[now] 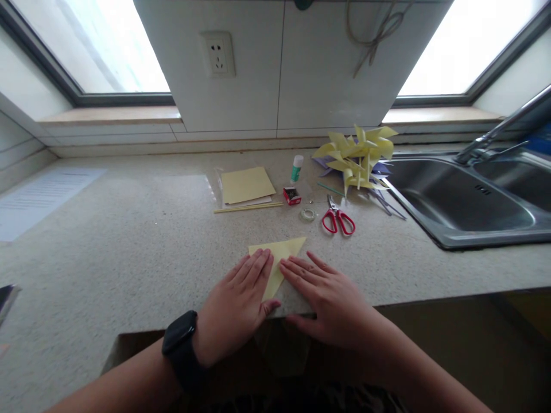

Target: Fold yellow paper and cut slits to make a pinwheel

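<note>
1. Yellow folded paper [279, 258] lies at the counter [129, 246] edge, under both flat hands.
2. Left hand [241, 304] and right hand [327, 298] press down, fingers together.
3. Uneven pressure could skew the crease.

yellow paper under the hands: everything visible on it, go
The folded yellow paper is pale, thin and matte, folded into a triangle pointing toward the person. It lies flat on the speckled countertop near its front edge. The left hand and right hand press flat on it, covering its lower part.
</note>
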Motion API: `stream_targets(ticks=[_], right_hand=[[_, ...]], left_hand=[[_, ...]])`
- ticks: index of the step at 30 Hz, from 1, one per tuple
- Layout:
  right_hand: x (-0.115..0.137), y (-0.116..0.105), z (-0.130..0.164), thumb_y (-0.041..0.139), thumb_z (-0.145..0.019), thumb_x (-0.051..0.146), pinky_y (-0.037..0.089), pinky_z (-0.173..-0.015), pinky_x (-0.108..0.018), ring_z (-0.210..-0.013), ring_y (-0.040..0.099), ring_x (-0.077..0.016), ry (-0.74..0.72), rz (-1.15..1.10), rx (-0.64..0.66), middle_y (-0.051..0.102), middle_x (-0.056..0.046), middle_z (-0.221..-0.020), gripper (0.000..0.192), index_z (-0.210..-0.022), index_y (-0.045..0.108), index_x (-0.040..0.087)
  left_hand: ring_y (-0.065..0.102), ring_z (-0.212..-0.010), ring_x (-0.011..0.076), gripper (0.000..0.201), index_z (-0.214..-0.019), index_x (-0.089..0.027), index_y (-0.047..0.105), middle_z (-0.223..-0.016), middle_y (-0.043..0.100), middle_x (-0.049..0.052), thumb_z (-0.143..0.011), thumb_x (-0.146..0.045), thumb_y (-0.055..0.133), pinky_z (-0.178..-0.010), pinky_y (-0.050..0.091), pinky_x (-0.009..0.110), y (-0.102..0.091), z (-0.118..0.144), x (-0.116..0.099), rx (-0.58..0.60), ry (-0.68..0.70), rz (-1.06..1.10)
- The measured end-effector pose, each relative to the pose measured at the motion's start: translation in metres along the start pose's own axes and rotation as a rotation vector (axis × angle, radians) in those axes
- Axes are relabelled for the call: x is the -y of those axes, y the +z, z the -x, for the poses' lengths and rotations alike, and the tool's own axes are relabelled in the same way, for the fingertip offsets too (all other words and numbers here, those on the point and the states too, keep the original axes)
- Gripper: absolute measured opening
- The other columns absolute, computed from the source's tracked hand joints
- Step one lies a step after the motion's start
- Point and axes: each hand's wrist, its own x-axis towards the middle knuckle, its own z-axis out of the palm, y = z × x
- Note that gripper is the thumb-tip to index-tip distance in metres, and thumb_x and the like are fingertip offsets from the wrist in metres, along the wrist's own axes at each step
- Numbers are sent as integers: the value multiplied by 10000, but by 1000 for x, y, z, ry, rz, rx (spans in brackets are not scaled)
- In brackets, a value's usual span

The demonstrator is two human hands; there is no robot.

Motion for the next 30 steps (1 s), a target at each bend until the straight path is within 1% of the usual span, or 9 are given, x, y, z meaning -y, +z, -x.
stream_targets(ticks=[6, 9, 15, 18, 21, 23, 26, 28, 30], right_hand=[[-32, -10, -11, 525, -947, 544, 234, -1255, -469, -1464, 392, -263, 118, 122, -26, 433, -139, -1564, 752, -1536, 393, 96], [-38, -8, -15, 473, -981, 518, 236, -1255, -471, -1459, 402, -258, 155, 156, -47, 463, -124, -1549, 680, -1517, 427, 102], [-21, 2, -2, 483, -972, 539, 274, -1242, -495, -1456, 403, -301, 263, 225, -103, 470, -165, -1541, 705, -1501, 446, 74], [-4, 7, 17, 526, -959, 513, 278, -1234, -531, -1440, 418, -344, 300, 287, -180, 518, -179, -1505, 681, -1483, 476, 81], [10, 13, 33, 563, -953, 470, 310, -1211, -551, -1441, 409, -360, 311, 331, -248, 587, -160, -1417, 570, -1445, 540, 183], [15, 16, 40, 564, -956, 447, 345, -1195, -535, -1437, 414, -355, 317, 333, -273, 581, -160, -1396, 542, -1436, 545, 198], [17, 16, 43, 568, -950, 443, 362, -1184, -543, -1408, 446, -366, 315, 318, -279, 560, -172, -1405, 541, -1429, 545, 193], [17, 15, 43, 584, -935, 439, 351, -1185, -569, -1384, 467, -381, 321, 302, -278, 572, -185, -1386, 557, -1427, 546, 180], [20, 15, 41, 597, -920, 434, 350, -1182, -586, -1384, 459, -393, 317, 279, -287, 570, -202, -1394, 586, -1427, 542, 145]], left_hand=[[357, -1481, 318, 723, -1536, -16, 311, -1595, 375, 221, -1028, -521, 407, -1212, 333, 468, -2, -1, -2, 7, -9, 2], [367, -1475, 322, 727, -1537, -18, 311, -1590, 381, 224, -1029, -532, 392, -1207, 338, 478, -2, -1, -1, 17, -14, 9], [312, -1498, 341, 687, -1536, -35, 330, -1596, 377, 212, -1035, -500, 399, -1205, 329, 505, -7, -2, 16, 24, 62, -45], [323, -1487, 360, 587, -1537, -91, 358, -1592, 385, 201, -1025, -346, 489, -1182, 352, 526, -16, -1, 18, -23, 17, -86], [489, -1375, 314, 523, -1513, -171, 422, -1493, 524, 147, -995, -108, 461, -1107, 445, 480, -21, 3, 2, -25, -8, -74], [560, -1293, 289, 485, -1463, -141, 484, -1438, 581, 136, -984, -75, 439, -1068, 483, 450, -19, 5, -15, -14, 24, -29], [575, -1277, 304, 458, -1437, -74, 501, -1423, 596, 169, -989, -161, 472, -1052, 503, 450, -12, 7, -39, -43, -13, -7], [559, -1301, 337, 533, -1437, -57, 502, -1449, 572, 192, -975, -321, 546, -1082, 488, 470, -7, 7, -50, -37, -48, -6], [532, -1337, 365, 625, -1452, -36, 482, -1480, 537, 216, -946, -391, 579, -1111, 467, 488, -2, 7, -58, -45, -70, -29]])
